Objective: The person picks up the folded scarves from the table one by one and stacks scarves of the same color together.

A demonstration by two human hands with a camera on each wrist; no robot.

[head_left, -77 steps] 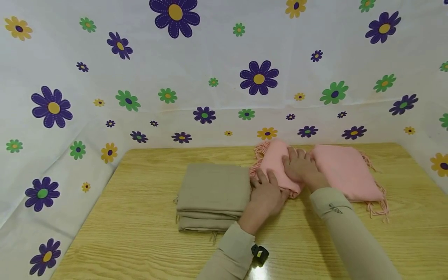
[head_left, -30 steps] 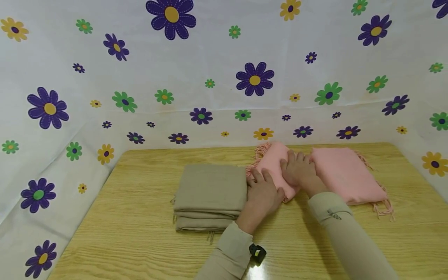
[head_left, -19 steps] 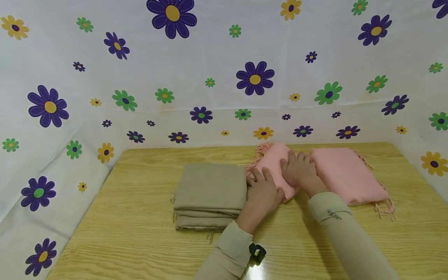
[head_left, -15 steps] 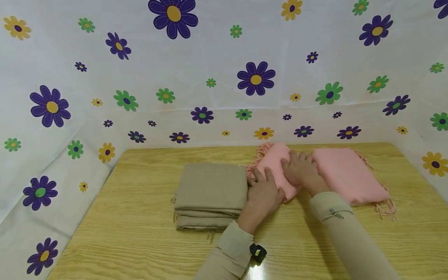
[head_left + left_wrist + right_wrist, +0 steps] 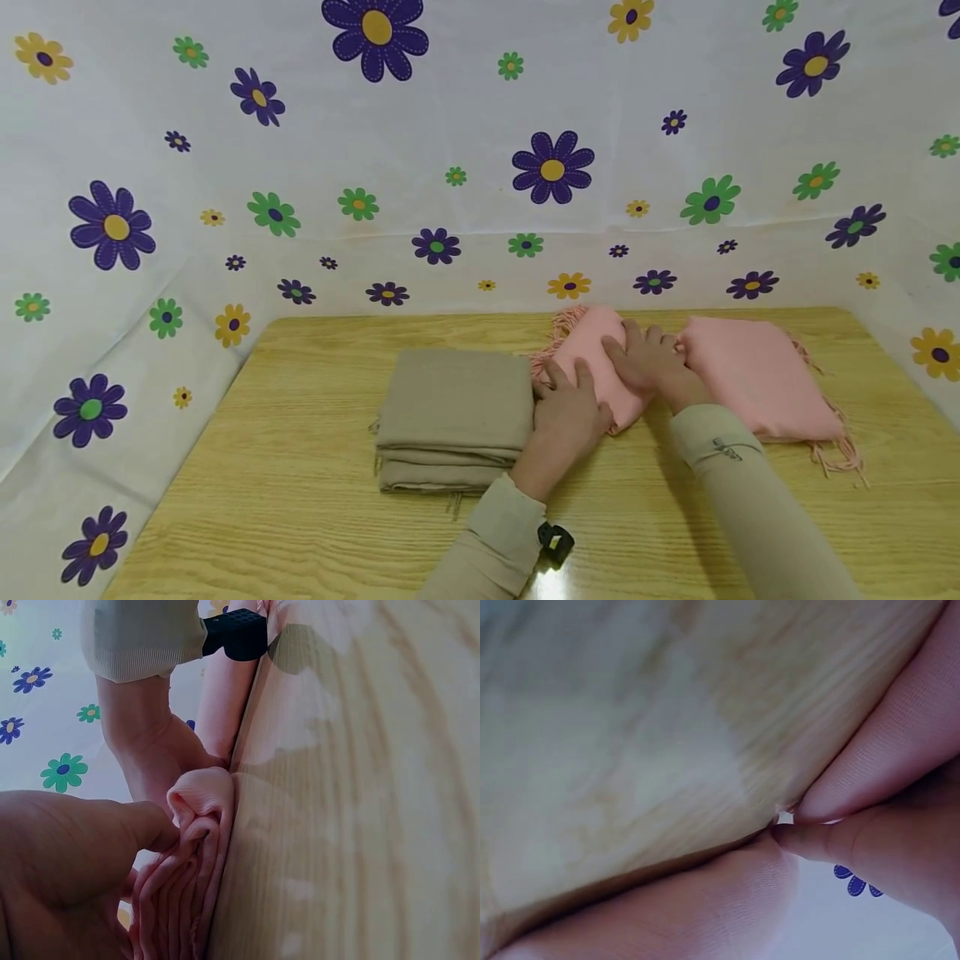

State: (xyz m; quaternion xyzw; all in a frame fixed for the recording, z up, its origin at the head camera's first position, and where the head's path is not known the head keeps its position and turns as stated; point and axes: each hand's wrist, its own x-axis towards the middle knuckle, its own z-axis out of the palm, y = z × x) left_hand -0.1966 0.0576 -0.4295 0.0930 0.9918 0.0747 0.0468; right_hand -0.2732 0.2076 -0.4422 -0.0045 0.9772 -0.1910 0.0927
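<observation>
Cloth (image 5: 587,340), pink, folded, fringed, lies on table (image 5: 285,450) between beige stack (image 5: 457,400) and second pink bundle (image 5: 761,379). Left hand (image 5: 566,417) rests on its near-left side, fingers apart; right hand (image 5: 651,358) touches its right side, fingers apart.

Head view: even, soft light; white glare spot at the near edge of the surface (image 5: 300,433), soft shadow just left of the right sleeve (image 5: 757,492). Left wrist view: dimmer; left hand (image 5: 67,862) darkly shaded, pale reflections across the surface. Right wrist view: hazy, surface grain blurred.
</observation>
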